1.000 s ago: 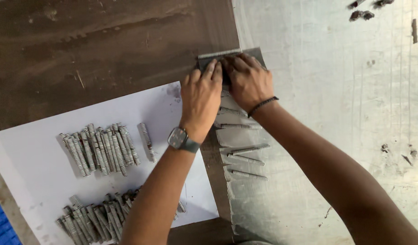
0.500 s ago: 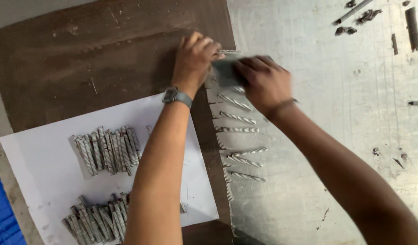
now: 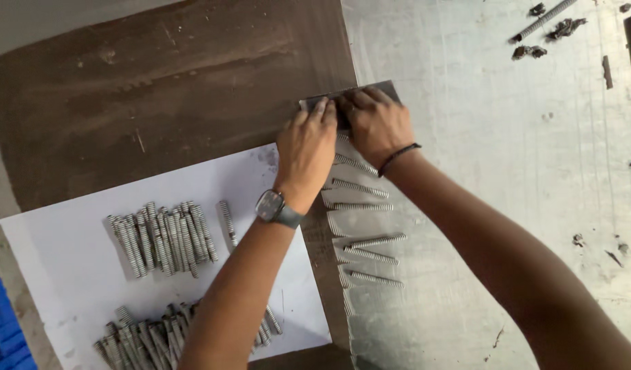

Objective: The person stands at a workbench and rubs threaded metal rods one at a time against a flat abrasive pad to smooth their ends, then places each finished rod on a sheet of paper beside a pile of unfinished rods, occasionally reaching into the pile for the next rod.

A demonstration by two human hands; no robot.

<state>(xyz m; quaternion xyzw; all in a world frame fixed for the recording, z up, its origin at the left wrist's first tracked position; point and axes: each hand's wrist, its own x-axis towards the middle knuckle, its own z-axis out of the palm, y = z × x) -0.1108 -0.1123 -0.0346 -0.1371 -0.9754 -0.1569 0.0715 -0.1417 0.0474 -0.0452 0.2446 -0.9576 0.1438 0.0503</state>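
At seven o'clock we see threaded rods (image 3: 163, 238) heaped on white paper (image 3: 69, 274). Nearer centre, loose threaded studs (image 3: 370, 241) lie in a row. At twelve o'clock our left hand (image 3: 306, 152) and right hand (image 3: 376, 125) press flat, fingers together, on a dark metal strip (image 3: 387, 89), gripping nothing.

Left hand (image 3: 307, 147) and right hand (image 3: 376, 125) cover most of the dark flat piece (image 3: 384, 89); what lies under the palms is hidden. Lower pile of threaded rods (image 3: 144, 339) is cut by the bottom edge. Blue crate (image 3: 2, 322) is cropped at left.
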